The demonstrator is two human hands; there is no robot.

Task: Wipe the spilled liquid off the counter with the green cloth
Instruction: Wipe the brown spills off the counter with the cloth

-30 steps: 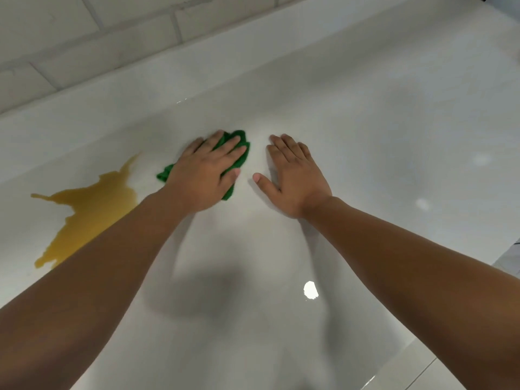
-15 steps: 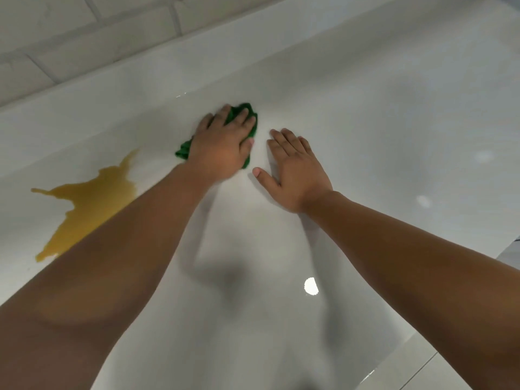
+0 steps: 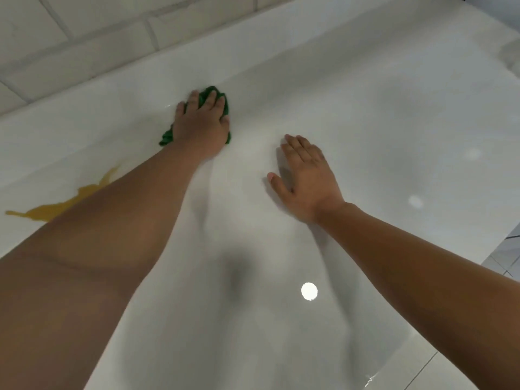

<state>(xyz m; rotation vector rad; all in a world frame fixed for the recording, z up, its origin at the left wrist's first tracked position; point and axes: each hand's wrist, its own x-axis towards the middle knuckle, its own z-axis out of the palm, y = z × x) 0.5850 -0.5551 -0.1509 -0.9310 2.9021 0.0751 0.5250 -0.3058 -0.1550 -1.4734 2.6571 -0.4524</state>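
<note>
Head cam: left grip (image 3: 201,128) on top of the bunched green cloth (image 3: 167,136), fingers curled into it I think. Spill (image 3: 50,209) sits down-left of the cloth, untouched. Right grip (image 3: 306,181) lies flat on the table (image 3: 394,136) right of the cloth, fingers straight.

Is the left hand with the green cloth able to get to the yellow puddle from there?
Probably yes. The left hand grips the green cloth on the counter, and the yellow spill lies to its left, nearer the person, partly hidden by that forearm. Only bare counter shows between them.
</note>
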